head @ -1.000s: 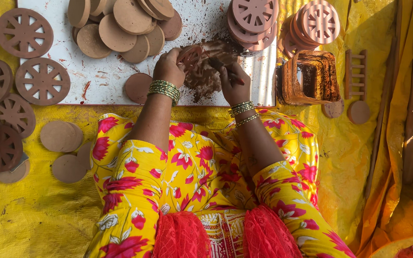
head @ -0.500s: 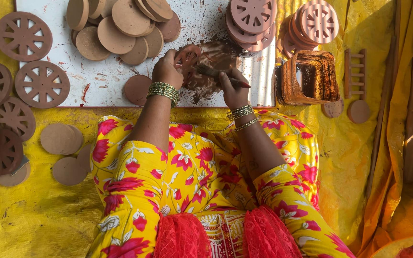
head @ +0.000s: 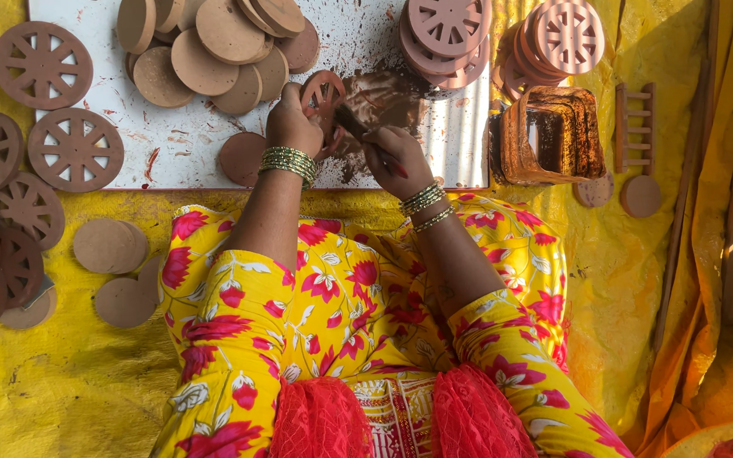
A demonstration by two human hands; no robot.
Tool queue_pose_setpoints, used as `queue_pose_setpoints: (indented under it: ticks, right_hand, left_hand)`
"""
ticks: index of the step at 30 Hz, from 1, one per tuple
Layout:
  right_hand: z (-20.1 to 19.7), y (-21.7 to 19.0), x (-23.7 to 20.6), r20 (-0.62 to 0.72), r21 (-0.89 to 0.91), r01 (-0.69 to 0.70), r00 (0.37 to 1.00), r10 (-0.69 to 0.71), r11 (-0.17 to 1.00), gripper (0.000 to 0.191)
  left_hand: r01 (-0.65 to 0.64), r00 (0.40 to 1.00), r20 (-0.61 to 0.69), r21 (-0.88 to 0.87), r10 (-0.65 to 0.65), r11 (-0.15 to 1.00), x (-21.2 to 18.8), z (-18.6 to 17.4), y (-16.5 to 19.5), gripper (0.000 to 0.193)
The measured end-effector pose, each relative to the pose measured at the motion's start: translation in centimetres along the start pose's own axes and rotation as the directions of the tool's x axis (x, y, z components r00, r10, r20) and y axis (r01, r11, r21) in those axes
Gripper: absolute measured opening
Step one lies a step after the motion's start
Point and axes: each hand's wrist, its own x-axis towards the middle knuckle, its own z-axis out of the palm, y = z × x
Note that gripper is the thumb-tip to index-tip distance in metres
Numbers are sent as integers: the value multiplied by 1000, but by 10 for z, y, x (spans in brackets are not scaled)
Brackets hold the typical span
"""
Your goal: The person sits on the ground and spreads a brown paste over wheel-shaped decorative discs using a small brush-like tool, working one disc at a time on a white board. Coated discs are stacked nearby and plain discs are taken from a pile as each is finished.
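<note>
White board (head: 171, 144) top edge cut off, plain discs (head: 214, 42) piled there. Rusty square tin (head: 545, 136), contents unreadable. Left hand (head: 293, 125) fingers pinch clay wheel (head: 322, 92), tilted, partly hidden. Right hand (head: 394, 154) grips thin tool (head: 351, 120), pointing up-left at wheel.

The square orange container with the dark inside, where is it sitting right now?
In the head view, the square orange container sits on the yellow cloth at the person's right, just past the right edge of the white board and below a stack of spoked clay wheels.
</note>
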Motion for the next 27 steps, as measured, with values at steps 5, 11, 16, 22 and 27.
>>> queue_pose_setpoints:
  ticks: [5,11,16,22,27]
  right_hand:
    - [7,-9,8,70,-103,118,991,-111,988,13]
    - [0,-9,0,0,-119,75,997,-75,990,14]
    - [14,-8,2,20,-137,79,997,-77,988,14]
    - [10,-1,2,-89,-168,45,994,-61,985,15]
    - [7,1,-1,-21,-109,12,1000,-15,994,17]
  left_hand:
    - [40,999,-7,88,-40,995,4,-3,-4,38]
    - [121,993,4,64,-121,991,4,-2,-4,34]
    - [91,994,52,75,-95,993,7,2,-5,35]
    - [119,992,35,67,-122,991,6,0,-1,39]
    - [140,987,59,98,-146,985,1,-2,3,40]
